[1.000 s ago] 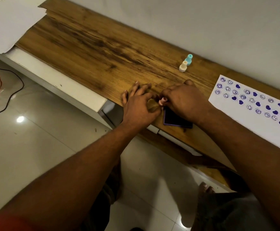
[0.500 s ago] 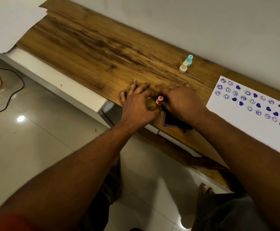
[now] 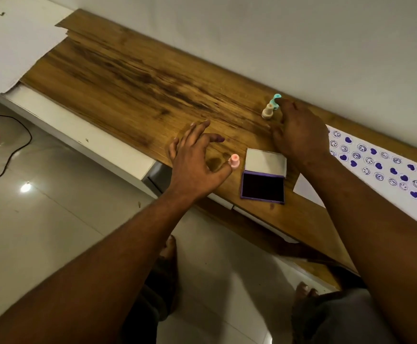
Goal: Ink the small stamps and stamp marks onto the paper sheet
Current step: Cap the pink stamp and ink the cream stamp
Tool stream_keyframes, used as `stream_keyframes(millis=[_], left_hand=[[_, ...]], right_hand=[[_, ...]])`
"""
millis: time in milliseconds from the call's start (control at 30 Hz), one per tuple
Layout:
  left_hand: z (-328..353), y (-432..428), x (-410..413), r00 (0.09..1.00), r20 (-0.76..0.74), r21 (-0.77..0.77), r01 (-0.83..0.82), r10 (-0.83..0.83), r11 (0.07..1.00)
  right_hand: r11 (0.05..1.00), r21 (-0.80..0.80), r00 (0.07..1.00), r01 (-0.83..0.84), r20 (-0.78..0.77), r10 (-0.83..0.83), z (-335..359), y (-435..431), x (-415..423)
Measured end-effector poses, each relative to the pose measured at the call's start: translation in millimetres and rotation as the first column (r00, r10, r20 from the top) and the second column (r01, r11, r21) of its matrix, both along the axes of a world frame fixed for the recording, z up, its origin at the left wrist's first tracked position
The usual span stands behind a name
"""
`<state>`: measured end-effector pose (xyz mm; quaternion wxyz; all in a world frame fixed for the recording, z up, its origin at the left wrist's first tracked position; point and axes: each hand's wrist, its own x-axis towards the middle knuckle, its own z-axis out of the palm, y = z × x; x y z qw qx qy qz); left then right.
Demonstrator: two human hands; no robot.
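Right hand (image 3: 299, 135) pinched teal stamp (image 3: 275, 100) at 12 o'clock; could topple touching beige stamp (image 3: 267, 112). Left hand (image 3: 193, 157) grip open beside pink stamp (image 3: 234, 161); ink pad (image 3: 263, 186) uncovered, smudge risk.

3 stamps (image 3: 234, 161) upright beside stamped paper sheet (image 3: 386, 170).

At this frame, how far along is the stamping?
Done: the paper sheet already carries rows of purple smileys and hearts. In hand: the right hand reaches the teal stamp beside the beige stamp; the ink pad lies open. Left: inking and marking the sheet's blank part.
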<state>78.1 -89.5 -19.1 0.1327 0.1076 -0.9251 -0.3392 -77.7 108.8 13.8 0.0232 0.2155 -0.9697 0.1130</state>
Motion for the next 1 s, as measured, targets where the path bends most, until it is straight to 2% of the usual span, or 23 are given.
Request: stream_keyframes(millis=[200, 367, 533, 600, 667, 800, 1000], left_hand=[[-6.0, -6.6, -0.3, 1.000, 0.017, -0.013, -0.019, 0.020, 1.000], [-8.1, -10.6, -2.5, 0.999, 0.017, -0.013, -0.028, 0.028, 1.000], [-3.7, -8.2, -4.6, 0.999, 0.018, 0.006, -0.033, 0.033, 0.999], [0.3, -5.2, -5.4, 0.999, 0.009, 0.012, -0.037, 0.037, 0.999], [5.0, -1.9, -6.3, 0.999, -0.014, 0.005, -0.036, 0.036, 0.999], [15.9, 6.6, -3.1, 0.997, -0.072, -0.046, -0.018, 0.014, 0.999], [35.6, 19.9, 12.2, 0.987, -0.154, -0.121, 0.022, -0.040, 0.992]], right_hand=[[0.993, 0.118, 1.000, -0.016, 0.011, 0.015, -10.7, -17.8, -7.4], [0.998, 0.055, 0.999, 0.040, -0.036, -0.038, -14.4, -22.7, -17.2], [0.997, 0.079, 0.999, 0.007, 0.049, -0.011, -13.6, -21.2, -15.1], [1.000, 0.014, 0.994, 0.009, 0.108, -0.010, -7.2, -20.0, -10.6], [0.992, -0.121, 0.990, 0.021, 0.144, -0.003, 3.7, -17.5, -4.7], [0.927, -0.376, 0.970, -0.003, 0.225, 0.094, 28.3, -11.9, 22.8], [0.888, -0.443, 0.921, -0.126, 0.281, 0.271, 51.7, -4.4, 80.7]])
